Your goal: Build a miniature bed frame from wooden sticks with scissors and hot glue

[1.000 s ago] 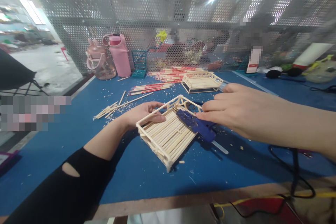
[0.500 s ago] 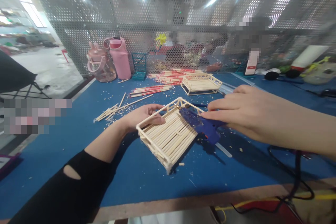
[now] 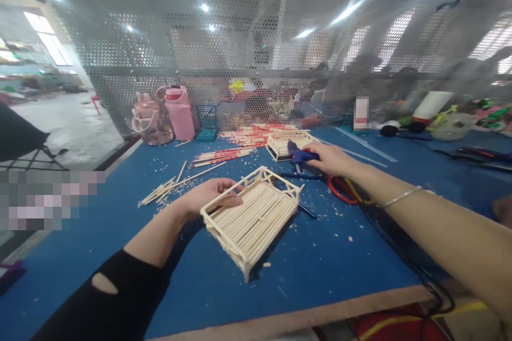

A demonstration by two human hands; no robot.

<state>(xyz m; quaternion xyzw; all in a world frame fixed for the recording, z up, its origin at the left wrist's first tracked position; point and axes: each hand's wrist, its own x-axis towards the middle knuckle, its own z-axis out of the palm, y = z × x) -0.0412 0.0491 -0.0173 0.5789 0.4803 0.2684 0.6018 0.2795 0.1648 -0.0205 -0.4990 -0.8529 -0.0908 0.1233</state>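
My left hand point(image 3: 216, 196) grips the far left rail of a small tray of wooden sticks point(image 3: 256, 218), tilted a little above the blue table. Its fingers wrap over the rail, the tips inside the tray. Farther back, my right hand point(image 3: 326, 160) is closed around a blue hot glue gun point(image 3: 302, 154). The glue gun is beside a second stick tray point(image 3: 280, 145), overlapping its right side in view; whether they touch I cannot tell. A blue pen-like tool point(image 3: 307, 210) lies just right of the near tray, partly hidden by it.
Loose sticks point(image 3: 162, 192) and red-marked stick bundles point(image 3: 222, 157) lie left and behind. Two pink bottles point(image 3: 180, 114) stand by the perforated metal screen point(image 3: 240, 48). Red-handled pliers point(image 3: 340, 192) and black cables point(image 3: 400, 256) lie near my right arm. Clear glue sticks point(image 3: 368, 145) rest at the back right.
My right hand has carried the glue gun from the near tray's far corner back toward the second tray. My left hand still holds the near tray. The camera view has tilted up slightly.
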